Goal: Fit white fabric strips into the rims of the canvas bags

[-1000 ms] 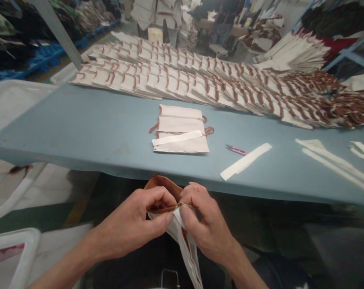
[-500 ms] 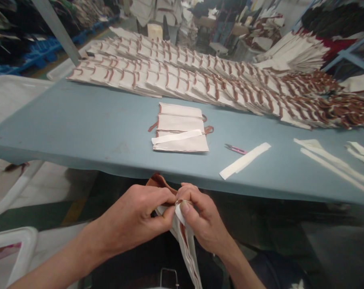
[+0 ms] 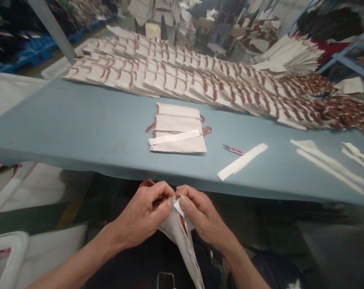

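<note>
A cream fabric piece with brown edging (image 3: 179, 235) hangs below my two hands, in front of the table edge. My left hand (image 3: 150, 210) pinches its upper edge between thumb and fingers. Close beside it, my right hand (image 3: 200, 210) grips the same edge, its thumb next to a small white strip (image 3: 178, 208) on the fabric. Brown material (image 3: 146, 184) shows behind my left hand. On the table lie stacked cream fabric pieces (image 3: 177, 122) with brown ties, a white strip (image 3: 174, 137) across them.
Pink-handled thread snips (image 3: 233, 149) and a cream strip (image 3: 242, 161) lie on the blue-green table (image 3: 64, 124). More strips (image 3: 326, 160) are at the right. Long overlapping rows of cream and brown fabric pieces (image 3: 182, 80) line the far side. White bins (image 3: 11, 257) stand at the left.
Both hands stay on the fabric's edge. My left hand has turned a little and shifted left, and more of the cream fabric shows beneath it. The view has shifted slightly.
</note>
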Demonstrator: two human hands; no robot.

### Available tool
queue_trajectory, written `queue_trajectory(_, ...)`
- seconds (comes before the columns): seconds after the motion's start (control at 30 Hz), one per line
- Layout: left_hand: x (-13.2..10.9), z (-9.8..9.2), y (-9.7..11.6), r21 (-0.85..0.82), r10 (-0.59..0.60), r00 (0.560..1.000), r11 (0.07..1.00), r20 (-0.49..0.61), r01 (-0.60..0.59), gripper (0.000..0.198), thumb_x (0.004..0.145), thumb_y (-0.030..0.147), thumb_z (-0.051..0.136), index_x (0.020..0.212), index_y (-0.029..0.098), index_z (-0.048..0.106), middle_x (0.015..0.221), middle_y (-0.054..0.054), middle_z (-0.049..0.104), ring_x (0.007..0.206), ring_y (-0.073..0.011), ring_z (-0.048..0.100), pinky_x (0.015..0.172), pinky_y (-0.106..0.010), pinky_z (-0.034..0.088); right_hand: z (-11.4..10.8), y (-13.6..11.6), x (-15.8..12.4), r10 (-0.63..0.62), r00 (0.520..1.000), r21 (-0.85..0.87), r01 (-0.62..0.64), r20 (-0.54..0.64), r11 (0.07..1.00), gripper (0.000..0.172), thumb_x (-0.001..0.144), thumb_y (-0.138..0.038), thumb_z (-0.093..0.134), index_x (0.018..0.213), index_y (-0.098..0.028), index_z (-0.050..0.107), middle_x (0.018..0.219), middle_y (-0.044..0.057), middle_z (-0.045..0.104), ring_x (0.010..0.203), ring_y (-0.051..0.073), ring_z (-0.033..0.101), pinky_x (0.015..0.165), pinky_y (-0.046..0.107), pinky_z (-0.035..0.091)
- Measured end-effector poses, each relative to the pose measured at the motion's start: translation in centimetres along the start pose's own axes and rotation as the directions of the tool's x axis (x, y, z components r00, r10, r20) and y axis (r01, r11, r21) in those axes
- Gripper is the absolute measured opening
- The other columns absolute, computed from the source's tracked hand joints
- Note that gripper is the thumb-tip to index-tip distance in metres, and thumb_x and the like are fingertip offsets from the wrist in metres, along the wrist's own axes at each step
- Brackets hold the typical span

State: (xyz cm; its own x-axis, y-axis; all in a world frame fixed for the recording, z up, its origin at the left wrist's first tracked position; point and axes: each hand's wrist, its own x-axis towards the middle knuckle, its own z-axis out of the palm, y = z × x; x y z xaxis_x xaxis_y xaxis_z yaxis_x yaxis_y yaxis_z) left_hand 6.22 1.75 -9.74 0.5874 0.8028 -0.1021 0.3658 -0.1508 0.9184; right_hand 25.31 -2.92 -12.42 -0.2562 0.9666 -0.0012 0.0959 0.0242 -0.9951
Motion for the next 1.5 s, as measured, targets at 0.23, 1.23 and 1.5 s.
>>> queue_trajectory(0.23, 0.2, -1.0, 1.0, -0.029, -0.084, 0.991, 0.996, 0.101, 0.087, 0.029, 0.092, 0.035, 0.049, 0.071, 0.017, 0.059, 0.068, 0.003, 0.054, 0.062, -0.013, 0.046, 0.056, -0.023, 0.035, -0.8, -1.3, 0.5, -0.05, 0.998, -0.253, 0.058, 0.038, 0.966, 0.028, 0.106, -0.03, 0.046, 0.079, -0.022, 0.048, 0.08, -0.001, 0.052, 0.077, 0.017, 0.048, 0.073, 0.031, 0.039)
queue_trajectory(1.23, -1.8, 0.3, 1.7, 0.015, 0.06, 0.965, 0.998, -0.254, -0.058, 0.026, 0.096, 0.022, 0.055, 0.08, 0.019, 0.075, 0.072, 0.003, 0.074, 0.063, -0.0109, 0.066, 0.061, -0.017, 0.049, 2.1, -2.6, -1.3, -0.476, 0.831, -0.587, 0.241, -0.286, 0.773, 0.008, 0.1, -0.014, 0.064, 0.099, -0.021, 0.068, 0.091, 0.003, 0.076, 0.079, 0.018, 0.068, 0.075, 0.033, 0.046)
queue_trajectory(1.5, -1.7, 1.1, 1.8, 0.143, 0.121, 0.943, 0.986, -0.311, -0.079, 0.026, 0.095, 0.021, 0.057, 0.077, 0.018, 0.076, 0.067, 0.003, 0.074, 0.056, -0.0104, 0.066, 0.058, -0.017, 0.048, 1.5, -3.3, -0.8, -0.515, 0.833, -0.753, 0.204, -0.203, 0.626, 0.011, 0.099, -0.011, 0.065, 0.095, -0.021, 0.068, 0.092, 0.006, 0.077, 0.082, 0.021, 0.068, 0.076, 0.036, 0.047)
